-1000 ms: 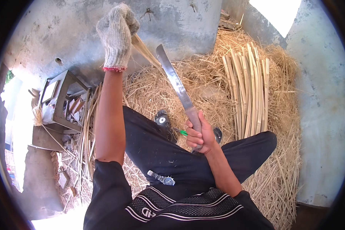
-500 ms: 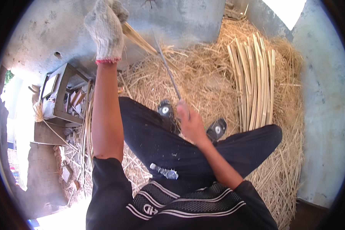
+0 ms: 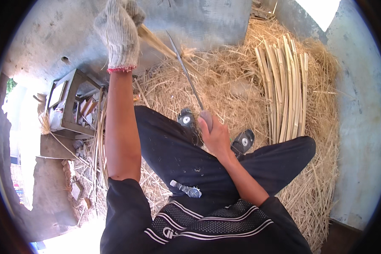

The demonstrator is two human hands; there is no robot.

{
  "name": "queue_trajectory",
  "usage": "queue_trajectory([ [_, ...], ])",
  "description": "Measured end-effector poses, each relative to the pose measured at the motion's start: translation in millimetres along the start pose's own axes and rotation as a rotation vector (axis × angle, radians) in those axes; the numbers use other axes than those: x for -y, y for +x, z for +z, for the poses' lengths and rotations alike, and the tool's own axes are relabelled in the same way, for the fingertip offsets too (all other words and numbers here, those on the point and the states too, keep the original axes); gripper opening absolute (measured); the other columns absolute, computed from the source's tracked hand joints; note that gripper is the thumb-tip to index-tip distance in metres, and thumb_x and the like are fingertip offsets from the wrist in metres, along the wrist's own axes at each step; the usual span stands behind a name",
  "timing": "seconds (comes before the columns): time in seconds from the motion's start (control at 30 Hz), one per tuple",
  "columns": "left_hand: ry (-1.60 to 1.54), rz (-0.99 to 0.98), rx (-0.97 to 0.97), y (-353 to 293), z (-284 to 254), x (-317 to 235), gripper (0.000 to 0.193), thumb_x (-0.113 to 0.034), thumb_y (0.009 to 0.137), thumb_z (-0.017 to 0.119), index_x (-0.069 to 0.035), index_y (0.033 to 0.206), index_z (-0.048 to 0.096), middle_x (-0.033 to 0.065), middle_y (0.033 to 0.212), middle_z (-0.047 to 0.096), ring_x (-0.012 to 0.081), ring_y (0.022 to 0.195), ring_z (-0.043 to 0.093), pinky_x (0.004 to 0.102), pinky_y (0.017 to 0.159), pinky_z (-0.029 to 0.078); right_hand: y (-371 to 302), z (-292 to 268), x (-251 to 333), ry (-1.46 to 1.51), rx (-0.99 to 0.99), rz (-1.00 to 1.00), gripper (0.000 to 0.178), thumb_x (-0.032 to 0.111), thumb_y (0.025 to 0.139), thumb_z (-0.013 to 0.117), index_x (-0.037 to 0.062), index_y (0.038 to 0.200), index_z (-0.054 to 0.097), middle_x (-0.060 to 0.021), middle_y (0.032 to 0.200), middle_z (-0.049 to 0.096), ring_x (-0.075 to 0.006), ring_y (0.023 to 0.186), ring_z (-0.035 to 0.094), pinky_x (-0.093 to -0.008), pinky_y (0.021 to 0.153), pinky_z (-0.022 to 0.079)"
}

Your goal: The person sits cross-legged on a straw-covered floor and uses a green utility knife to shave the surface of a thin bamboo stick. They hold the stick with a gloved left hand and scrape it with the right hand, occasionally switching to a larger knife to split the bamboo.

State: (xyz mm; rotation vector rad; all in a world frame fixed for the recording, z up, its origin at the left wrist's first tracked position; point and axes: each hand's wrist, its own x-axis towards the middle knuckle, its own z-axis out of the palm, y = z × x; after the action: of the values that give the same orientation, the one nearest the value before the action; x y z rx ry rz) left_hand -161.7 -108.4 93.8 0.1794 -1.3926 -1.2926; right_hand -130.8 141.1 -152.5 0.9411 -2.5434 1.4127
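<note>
My left hand, in a grey knitted glove with a red cuff edge, is raised at the upper left. It is closed round a pale split strip, bamboo by its look, which slants down to the right. Bare and lower, my right hand grips the handle of a long, thin-bladed knife. The blade points up and to the left and crosses the strip near a tuft of frayed fibres. How the left fingers wrap the strip is partly hidden by the glove.
Flat strips lie side by side on the right, over heaped shavings. A small wooden cabinet holding clutter stands left. A watch rests on my lap. Grey walls enclose the place; my shoes are between the knees.
The knife and my right hand have shifted slightly down and right along with the whole view. Both grips stay the same; the blade still crosses the strip.
</note>
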Motion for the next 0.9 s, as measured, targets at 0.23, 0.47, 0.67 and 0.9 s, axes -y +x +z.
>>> queue_trajectory([
  [0.23,-0.044,0.086,0.021,0.5,-4.1,7.1,0.023,-0.025,0.092,0.058,-0.007,0.078,0.059,0.0015,0.061,0.049,0.0132,0.053,0.049,0.0286,0.05,0.039,17.8,-70.1,29.7,1.148,0.528,0.688,0.056,0.062,0.098,0.043,0.008,0.084,0.045,0.0007,0.051,0.038,-0.0105,0.034,0.036,-0.0285,0.036,0.037],
  [0.47,-0.07,0.081,0.143,-12.7,18.4,0.3,0.023,-0.023,0.093,0.056,-0.005,0.079,0.059,0.0025,0.063,0.051,0.013,0.052,0.046,0.0283,0.05,0.038,-6.7,-9.6,-8.4,0.065,0.114,0.199,0.045,0.042,0.097,0.057,-0.0022,0.089,0.058,-0.0238,0.066,0.062,-0.0288,0.064,0.067,-0.0426,0.059,0.052],
  [0.67,-0.129,0.071,0.19,-13.4,8.7,-10.4,0.021,-0.02,0.09,0.057,-0.007,0.075,0.056,0.0022,0.064,0.051,0.0127,0.052,0.044,0.0276,0.049,0.035,10.5,-66.1,6.8,1.227,0.563,0.852,0.055,0.058,0.1,0.045,0.0071,0.078,0.047,-0.0015,0.052,0.044,-0.0108,0.035,0.042,-0.0301,0.038,0.04],
  [0.9,-0.154,0.044,0.068,-6.1,17.4,-3.6,0.022,-0.018,0.089,0.058,-0.007,0.07,0.054,0.0011,0.06,0.046,0.0127,0.05,0.043,0.028,0.048,0.035,7.0,-64.8,31.6,0.6,0.189,0.212,0.042,0.045,0.096,0.058,0.003,0.098,0.06,-0.0149,0.059,0.058,-0.0277,0.047,0.058,-0.0384,0.049,0.049],
])
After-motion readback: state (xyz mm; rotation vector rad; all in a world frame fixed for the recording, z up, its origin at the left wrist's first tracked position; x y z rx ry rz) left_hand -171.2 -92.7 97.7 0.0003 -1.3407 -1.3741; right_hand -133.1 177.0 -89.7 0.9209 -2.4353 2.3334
